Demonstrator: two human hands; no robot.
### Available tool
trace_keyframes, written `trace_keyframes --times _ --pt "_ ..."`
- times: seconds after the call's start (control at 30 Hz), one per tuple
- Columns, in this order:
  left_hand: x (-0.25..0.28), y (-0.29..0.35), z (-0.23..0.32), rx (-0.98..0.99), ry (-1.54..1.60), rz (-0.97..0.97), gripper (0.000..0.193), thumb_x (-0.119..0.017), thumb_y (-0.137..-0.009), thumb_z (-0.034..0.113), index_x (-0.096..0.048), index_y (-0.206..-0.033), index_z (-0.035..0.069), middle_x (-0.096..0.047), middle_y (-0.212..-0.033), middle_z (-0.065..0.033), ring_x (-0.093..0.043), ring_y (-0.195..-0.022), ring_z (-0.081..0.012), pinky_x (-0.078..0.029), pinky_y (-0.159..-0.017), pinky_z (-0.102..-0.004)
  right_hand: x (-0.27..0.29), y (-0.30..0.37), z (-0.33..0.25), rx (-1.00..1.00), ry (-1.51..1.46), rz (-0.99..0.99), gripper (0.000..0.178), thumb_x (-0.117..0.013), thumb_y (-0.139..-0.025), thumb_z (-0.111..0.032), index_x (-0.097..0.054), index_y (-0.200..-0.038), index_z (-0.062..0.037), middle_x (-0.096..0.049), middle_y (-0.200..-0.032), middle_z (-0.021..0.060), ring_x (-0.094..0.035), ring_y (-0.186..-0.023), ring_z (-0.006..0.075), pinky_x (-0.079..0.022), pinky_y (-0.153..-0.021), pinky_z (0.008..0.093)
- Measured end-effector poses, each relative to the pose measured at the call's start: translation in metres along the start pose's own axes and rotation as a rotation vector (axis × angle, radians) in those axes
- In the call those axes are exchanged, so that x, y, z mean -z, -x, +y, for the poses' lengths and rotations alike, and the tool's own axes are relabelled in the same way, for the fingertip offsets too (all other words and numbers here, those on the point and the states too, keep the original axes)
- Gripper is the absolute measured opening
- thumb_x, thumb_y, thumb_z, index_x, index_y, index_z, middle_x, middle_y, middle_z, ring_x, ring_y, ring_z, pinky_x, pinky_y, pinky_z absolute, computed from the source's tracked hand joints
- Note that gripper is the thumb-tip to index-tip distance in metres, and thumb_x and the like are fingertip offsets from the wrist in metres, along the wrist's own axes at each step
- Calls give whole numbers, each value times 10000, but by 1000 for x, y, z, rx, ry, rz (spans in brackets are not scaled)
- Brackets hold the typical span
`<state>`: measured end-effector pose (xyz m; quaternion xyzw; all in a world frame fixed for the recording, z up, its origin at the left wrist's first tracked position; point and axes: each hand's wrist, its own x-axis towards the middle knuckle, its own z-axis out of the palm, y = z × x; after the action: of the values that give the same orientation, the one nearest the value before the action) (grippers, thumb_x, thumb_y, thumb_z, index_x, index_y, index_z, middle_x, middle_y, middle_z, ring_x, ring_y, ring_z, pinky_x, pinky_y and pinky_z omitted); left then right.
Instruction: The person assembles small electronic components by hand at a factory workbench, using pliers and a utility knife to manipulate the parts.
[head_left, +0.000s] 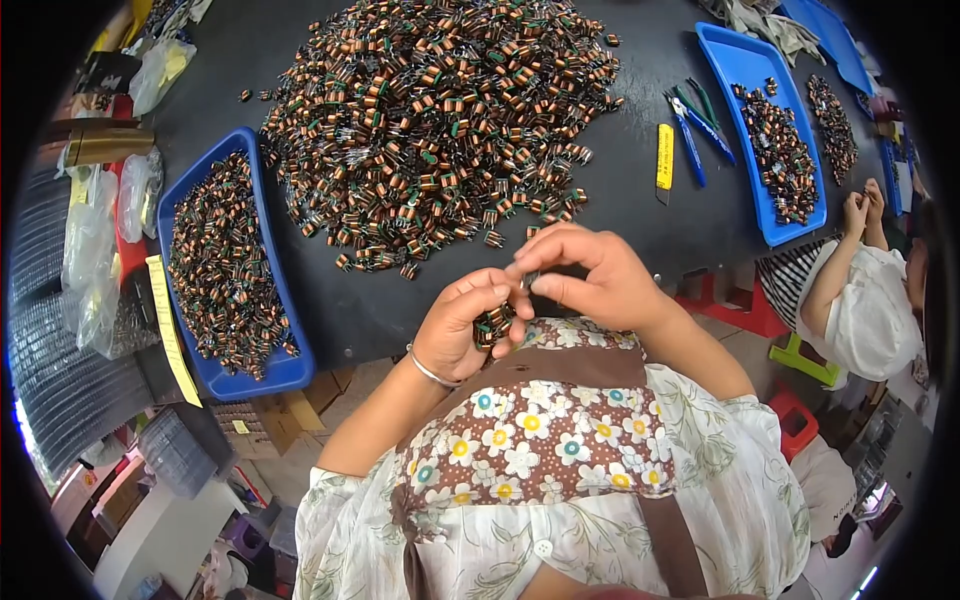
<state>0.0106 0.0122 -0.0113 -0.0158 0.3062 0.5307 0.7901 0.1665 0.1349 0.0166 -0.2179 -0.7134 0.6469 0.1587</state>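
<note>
My left hand [462, 322], with a silver bangle at the wrist, is curled around a small bunch of copper-wound coil parts [492, 325] held close to my chest. My right hand [590, 272] pinches one small coil part between thumb and forefinger, right against the left fingertips. Just beyond both hands, a big heap of the same orange, green and black coils [440, 110] covers the black table [640, 220].
A blue tray [282, 372] full of coils lies at my left, with plastic bags beside it. On the right are a second blue tray [752, 60] of coils, blue-handled cutters [690, 145] and a yellow tool [665, 157]. A co-worker's arm [850, 260] works at the far right.
</note>
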Motion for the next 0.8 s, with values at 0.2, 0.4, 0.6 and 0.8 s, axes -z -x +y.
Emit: trace_keyframes --times 0.2,0.4,0.6,0.8 --pt "-1 1 1 121 9 -188 242 -509 -897 169 -526 -1077 8 -609 -813 -94 -583 -630 -129 -428 -431 -183 -1 9 10 -69 -257 -145 144 -589 -800 -15 -614 -941 -4 -579 -1099 156 -539 -1062 216 -416 -907 349" --pt "2 -1 -2 130 -61 -151 168 -574 -862 130 -567 -975 6 -617 -805 -92 -577 -629 -129 -421 -433 -179 7 9 2 -56 -221 -148 60 -598 -790 -14 -643 -828 -7 -613 -1069 137 -574 -1004 218 -434 -871 341" --pt "-2 1 -2 42 -64 -23 107 -568 -857 83 -533 -936 19 -604 -811 -98 -568 -623 -124 -398 -428 -194 37 3 16 70 598 216 149 -615 -713 38 -645 -841 -34 -659 -901 71 -593 -816 222 -466 -748 314" --pt "-11 -1 -1 -79 -256 207 74 -563 -848 28 -520 -909 33 -605 -800 -78 -548 -576 -77 -378 -424 -178 40 -8 37 140 736 323 196 -637 -707 31 -639 -887 -47 -648 -909 65 -578 -806 232 -469 -714 302"
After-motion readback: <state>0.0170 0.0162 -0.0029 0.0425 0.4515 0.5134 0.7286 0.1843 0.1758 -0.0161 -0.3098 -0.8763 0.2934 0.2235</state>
